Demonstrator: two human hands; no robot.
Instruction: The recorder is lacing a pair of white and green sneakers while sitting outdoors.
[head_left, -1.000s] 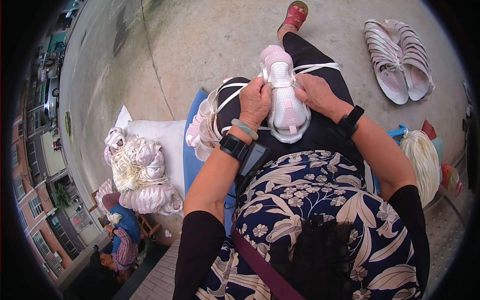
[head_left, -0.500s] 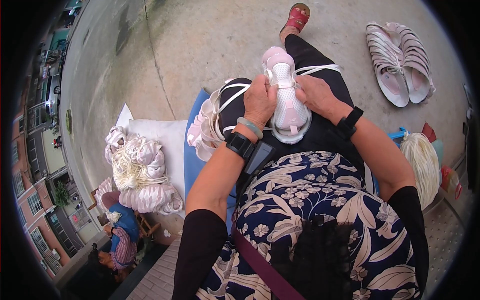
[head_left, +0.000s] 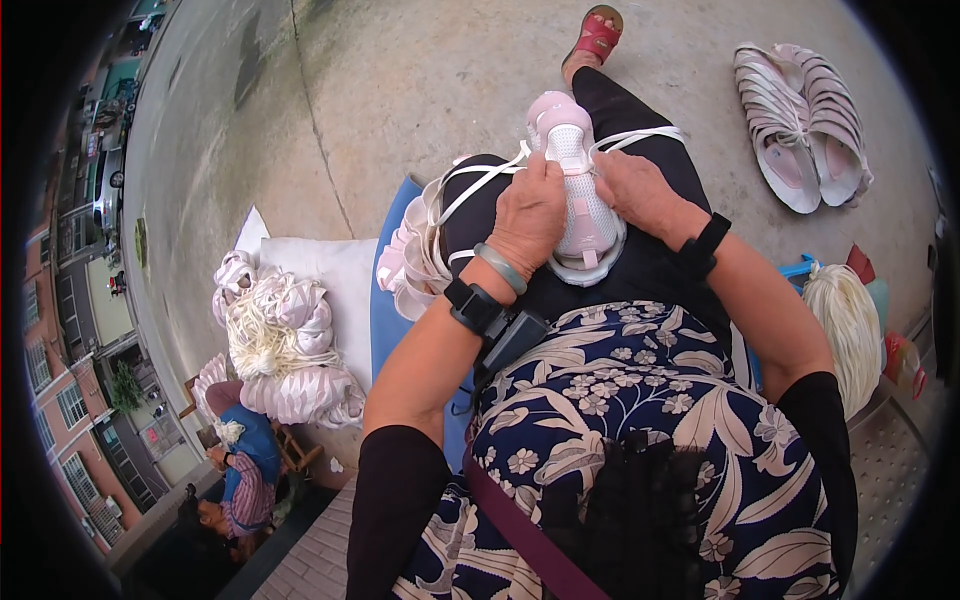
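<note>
A pink and white shoe upper [head_left: 583,222] lies lengthwise across my lap, its rounded pink end pointing away from me. White shoelace [head_left: 487,184] trails from it over my left thigh, and another stretch loops out over the right thigh. My left hand [head_left: 532,207] is closed, fingers bent, at the upper's left edge with the lace in its pinch. Opposite it, my right hand [head_left: 641,190] pinches lace at the right edge. The fingertips of both are partly hidden.
Left of my legs, several pink uppers [head_left: 408,255] stand on a blue surface. Beyond lie bundled uppers with laces [head_left: 285,330]. Another person [head_left: 245,480] sits at lower left. Strung uppers [head_left: 803,130] rest on concrete at far right; a hank of cream laces [head_left: 842,330] hangs at right.
My left hand has shifted right and slightly up, now covering part of the upper's left side. The lace beside it has moved. My right hand stays almost in place.
</note>
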